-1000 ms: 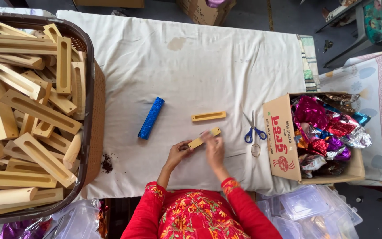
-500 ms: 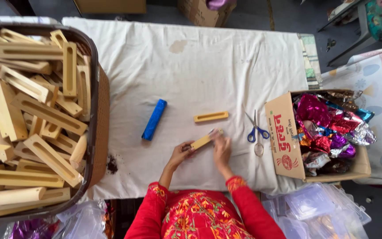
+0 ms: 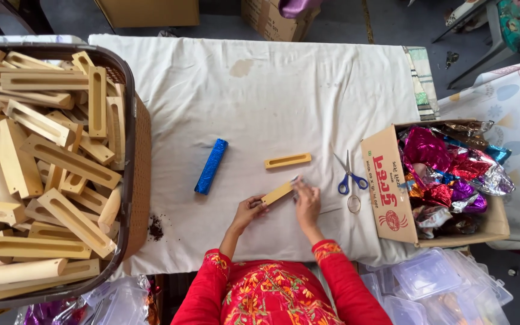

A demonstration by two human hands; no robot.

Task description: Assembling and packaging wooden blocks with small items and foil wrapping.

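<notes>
A pale wooden block [image 3: 277,193], long and narrow, lies tilted on the white cloth [image 3: 260,90] near its front edge. The left hand [image 3: 248,212] grips its lower end; the right hand [image 3: 307,200] seemingly pinches the upper end, which its fingers hide.

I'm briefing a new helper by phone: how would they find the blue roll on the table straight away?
Start at the white cloth-covered table, between the big basket of wooden blocks and the cardboard box of shiny foil. The blue roll lies alone left of centre, slanted, apart from the left hand. It is the only glittery blue cylinder; its neighbours are flat pale wooden pieces.
</notes>
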